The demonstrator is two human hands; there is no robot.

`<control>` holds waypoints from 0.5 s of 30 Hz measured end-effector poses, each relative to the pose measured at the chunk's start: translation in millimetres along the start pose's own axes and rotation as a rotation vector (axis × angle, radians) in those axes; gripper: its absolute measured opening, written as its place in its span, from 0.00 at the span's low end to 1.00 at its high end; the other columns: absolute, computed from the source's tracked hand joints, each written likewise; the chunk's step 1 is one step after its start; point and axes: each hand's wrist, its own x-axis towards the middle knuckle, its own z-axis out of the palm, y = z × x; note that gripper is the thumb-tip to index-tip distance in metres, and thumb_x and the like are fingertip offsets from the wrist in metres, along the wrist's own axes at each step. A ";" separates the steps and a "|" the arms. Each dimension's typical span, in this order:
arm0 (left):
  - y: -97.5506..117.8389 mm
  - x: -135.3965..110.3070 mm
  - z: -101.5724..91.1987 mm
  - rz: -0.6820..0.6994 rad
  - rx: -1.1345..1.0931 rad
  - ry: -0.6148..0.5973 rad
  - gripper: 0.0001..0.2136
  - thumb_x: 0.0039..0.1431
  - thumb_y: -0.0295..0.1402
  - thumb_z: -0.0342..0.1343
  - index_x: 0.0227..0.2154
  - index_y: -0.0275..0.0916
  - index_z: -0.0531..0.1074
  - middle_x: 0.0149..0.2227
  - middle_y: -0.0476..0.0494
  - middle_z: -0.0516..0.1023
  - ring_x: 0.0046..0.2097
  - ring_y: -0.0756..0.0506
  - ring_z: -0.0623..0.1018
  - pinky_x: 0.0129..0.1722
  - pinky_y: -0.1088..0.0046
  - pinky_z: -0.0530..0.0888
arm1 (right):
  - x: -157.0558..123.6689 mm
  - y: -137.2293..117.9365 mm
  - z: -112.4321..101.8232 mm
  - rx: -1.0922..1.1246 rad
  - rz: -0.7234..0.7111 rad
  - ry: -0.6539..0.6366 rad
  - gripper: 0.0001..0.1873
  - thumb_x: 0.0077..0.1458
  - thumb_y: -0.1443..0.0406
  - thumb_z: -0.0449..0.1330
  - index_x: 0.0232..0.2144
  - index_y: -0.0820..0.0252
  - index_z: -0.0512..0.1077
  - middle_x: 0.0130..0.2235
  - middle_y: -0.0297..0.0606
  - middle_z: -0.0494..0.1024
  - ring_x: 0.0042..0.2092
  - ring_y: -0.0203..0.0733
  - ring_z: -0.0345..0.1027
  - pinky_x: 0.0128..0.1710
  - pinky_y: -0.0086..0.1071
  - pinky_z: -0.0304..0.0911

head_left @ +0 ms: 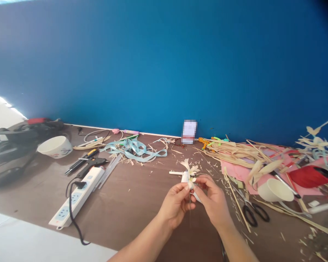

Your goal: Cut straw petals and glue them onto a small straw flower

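My left hand (pixel 177 202) and my right hand (pixel 213 199) meet above the brown tabletop (pixel 142 203), fingers pinched together. Between them they hold a small cream straw flower (pixel 190 171) whose petals stick up above the fingertips. A thin dark wire stem (pixel 190 209) hangs down from the flower between my hands. A white strip shows under my right fingers. A short white stick (pixel 175 173) lies just left of the flower.
Black-handled scissors (pixel 253 211) and a tipped white paper cup (pixel 274 190) lie to the right, amid straw strips (pixel 235 151) and pink paper. On the left are a white power strip (pixel 78 196) with black cable, a glue gun (pixel 91 163), light blue ribbon (pixel 133 149), a white bowl (pixel 55 146). A blue wall stands behind.
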 end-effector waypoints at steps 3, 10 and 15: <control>-1.6 -1.6 0.4 -0.005 0.028 0.002 0.11 0.45 0.35 0.60 0.29 0.32 0.72 0.25 0.47 0.69 0.24 0.55 0.68 0.21 0.81 0.69 | 2.9 -4.3 0.1 -0.097 -0.051 -0.014 0.04 0.45 0.66 0.60 0.28 0.55 0.73 0.32 0.36 0.69 0.36 0.41 0.62 0.37 0.33 0.59; -1.9 -3.9 0.2 0.004 0.068 0.011 0.11 0.43 0.35 0.61 0.26 0.32 0.72 0.23 0.47 0.68 0.24 0.54 0.68 0.20 0.81 0.69 | 0.9 -3.8 4.9 -0.124 -0.060 -0.009 0.03 0.44 0.67 0.60 0.26 0.56 0.73 0.32 0.36 0.70 0.35 0.42 0.64 0.35 0.32 0.59; -1.7 -4.5 1.0 0.026 0.085 0.028 0.10 0.44 0.34 0.61 0.24 0.31 0.72 0.21 0.48 0.67 0.23 0.54 0.67 0.20 0.82 0.69 | 0.7 -3.0 4.6 -0.145 -0.089 -0.033 0.04 0.46 0.69 0.58 0.26 0.55 0.72 0.31 0.36 0.69 0.35 0.42 0.63 0.34 0.33 0.59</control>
